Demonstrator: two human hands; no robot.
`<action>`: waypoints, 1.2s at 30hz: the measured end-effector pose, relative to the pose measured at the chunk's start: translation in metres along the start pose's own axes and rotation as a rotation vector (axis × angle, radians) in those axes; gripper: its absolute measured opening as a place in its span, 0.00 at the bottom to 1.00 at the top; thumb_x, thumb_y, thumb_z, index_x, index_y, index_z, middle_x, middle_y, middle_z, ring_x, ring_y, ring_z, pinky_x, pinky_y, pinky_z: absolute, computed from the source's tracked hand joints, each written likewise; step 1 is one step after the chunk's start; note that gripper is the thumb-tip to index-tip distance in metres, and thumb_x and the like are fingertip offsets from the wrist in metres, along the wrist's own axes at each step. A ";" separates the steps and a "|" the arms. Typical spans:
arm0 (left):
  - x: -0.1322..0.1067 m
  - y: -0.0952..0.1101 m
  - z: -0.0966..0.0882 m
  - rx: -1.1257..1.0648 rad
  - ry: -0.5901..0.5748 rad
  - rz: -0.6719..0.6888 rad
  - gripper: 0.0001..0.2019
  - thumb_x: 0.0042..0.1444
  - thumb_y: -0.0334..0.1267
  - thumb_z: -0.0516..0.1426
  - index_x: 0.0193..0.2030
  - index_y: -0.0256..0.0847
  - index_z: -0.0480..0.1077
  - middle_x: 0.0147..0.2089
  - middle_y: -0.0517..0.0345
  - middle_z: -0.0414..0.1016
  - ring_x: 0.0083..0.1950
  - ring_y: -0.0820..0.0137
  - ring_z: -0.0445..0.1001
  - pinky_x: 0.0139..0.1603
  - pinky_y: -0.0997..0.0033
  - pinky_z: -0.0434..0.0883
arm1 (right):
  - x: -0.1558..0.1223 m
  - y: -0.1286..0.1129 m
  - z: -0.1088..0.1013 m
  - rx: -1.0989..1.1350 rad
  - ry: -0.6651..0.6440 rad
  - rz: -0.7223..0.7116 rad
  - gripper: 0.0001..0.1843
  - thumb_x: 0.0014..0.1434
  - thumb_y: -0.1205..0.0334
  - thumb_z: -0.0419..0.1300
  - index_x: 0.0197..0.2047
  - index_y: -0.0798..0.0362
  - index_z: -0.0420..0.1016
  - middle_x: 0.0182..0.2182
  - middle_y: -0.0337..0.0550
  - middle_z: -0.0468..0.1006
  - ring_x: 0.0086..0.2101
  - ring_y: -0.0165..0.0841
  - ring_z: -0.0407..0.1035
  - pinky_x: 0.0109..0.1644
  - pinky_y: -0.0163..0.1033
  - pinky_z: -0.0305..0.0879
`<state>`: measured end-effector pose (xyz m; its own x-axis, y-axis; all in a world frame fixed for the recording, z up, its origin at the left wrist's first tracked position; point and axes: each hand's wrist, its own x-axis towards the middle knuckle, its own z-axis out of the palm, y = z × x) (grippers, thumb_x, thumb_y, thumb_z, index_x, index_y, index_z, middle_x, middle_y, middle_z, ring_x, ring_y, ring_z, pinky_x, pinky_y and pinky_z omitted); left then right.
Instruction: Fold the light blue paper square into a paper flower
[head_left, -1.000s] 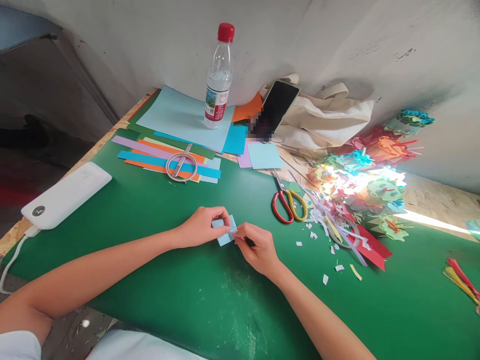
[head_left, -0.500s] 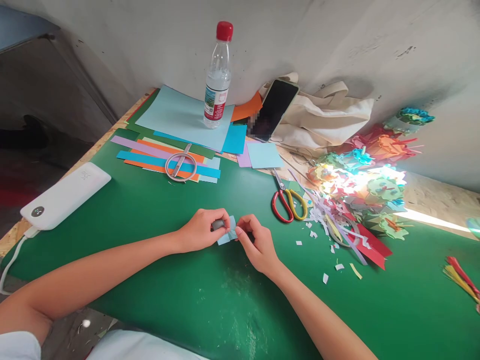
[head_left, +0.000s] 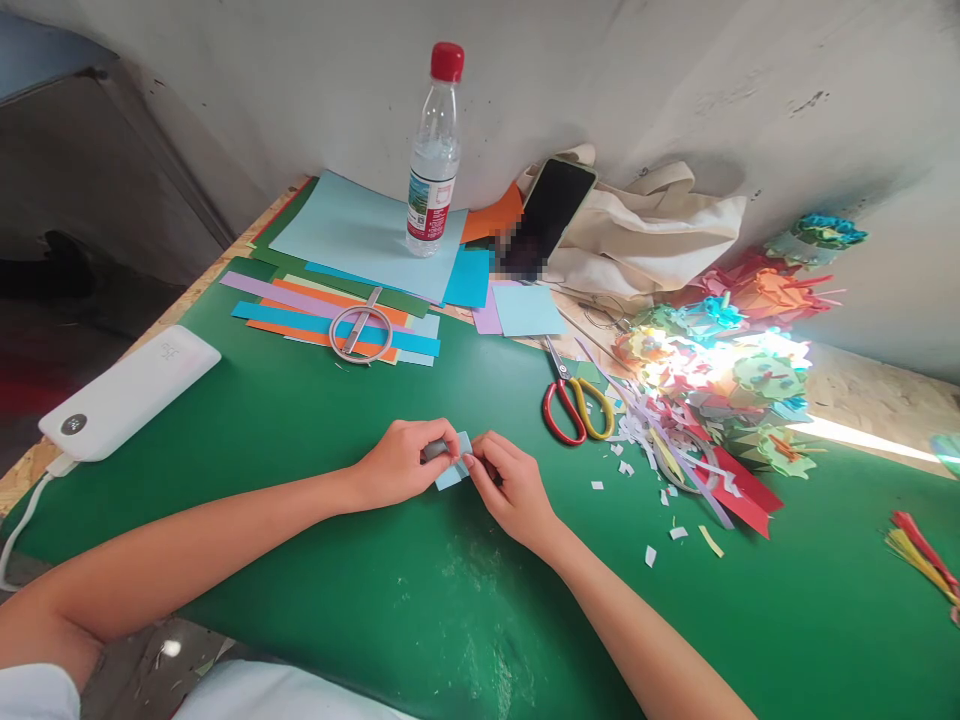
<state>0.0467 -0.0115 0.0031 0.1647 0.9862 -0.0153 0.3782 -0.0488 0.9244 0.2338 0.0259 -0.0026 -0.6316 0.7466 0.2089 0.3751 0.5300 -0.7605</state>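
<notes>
A small light blue piece of paper [head_left: 451,476], with fold lines across it, is held between my two hands above the green table top. My left hand [head_left: 401,462] is closed on its left side, thumb and forefinger pinching it; a greyish part shows under those fingers. From the right, my right hand [head_left: 514,490] pinches the paper's right edge between thumb and fingers. Red-and-yellow-handled scissors [head_left: 577,408] lie just beyond my right hand, their blades pointing away.
Coloured paper strips [head_left: 300,318] and tape rings [head_left: 361,334] lie ahead, behind them a bottle [head_left: 435,160] on light blue sheets. A phone [head_left: 551,215] leans on a cloth bag [head_left: 660,240]. Paper flowers [head_left: 772,375] and scraps [head_left: 637,430] lie right, a power bank [head_left: 131,392] left.
My right thumb and fingers have shifted slightly left and up along the paper's edge. My left hand keeps its pinch in nearly the same place.
</notes>
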 end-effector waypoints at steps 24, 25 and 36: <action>0.004 0.005 -0.002 -0.037 0.084 -0.055 0.04 0.57 0.35 0.57 0.37 0.42 0.73 0.32 0.65 0.74 0.26 0.81 0.62 0.30 0.81 0.62 | -0.005 0.001 0.001 0.198 0.109 0.144 0.05 0.62 0.60 0.58 0.38 0.50 0.65 0.26 0.36 0.71 0.24 0.25 0.64 0.28 0.33 0.64; 0.004 0.005 -0.002 -0.035 0.071 -0.062 0.05 0.56 0.35 0.57 0.39 0.42 0.73 0.32 0.65 0.73 0.26 0.80 0.62 0.30 0.81 0.62 | -0.005 0.001 0.001 0.207 0.115 0.153 0.04 0.62 0.60 0.57 0.38 0.50 0.65 0.26 0.36 0.71 0.24 0.26 0.64 0.28 0.33 0.64; 0.002 0.006 -0.004 -0.057 -0.141 -0.132 0.06 0.55 0.37 0.57 0.39 0.41 0.71 0.30 0.64 0.74 0.26 0.78 0.64 0.28 0.78 0.61 | -0.005 0.006 0.003 0.264 0.127 0.163 0.05 0.62 0.59 0.56 0.37 0.51 0.67 0.28 0.38 0.72 0.25 0.26 0.64 0.27 0.33 0.62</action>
<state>0.0459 -0.0089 0.0101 0.2443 0.9515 -0.1869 0.3530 0.0923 0.9311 0.2368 0.0246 -0.0106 -0.4820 0.8658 0.1342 0.2651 0.2901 -0.9196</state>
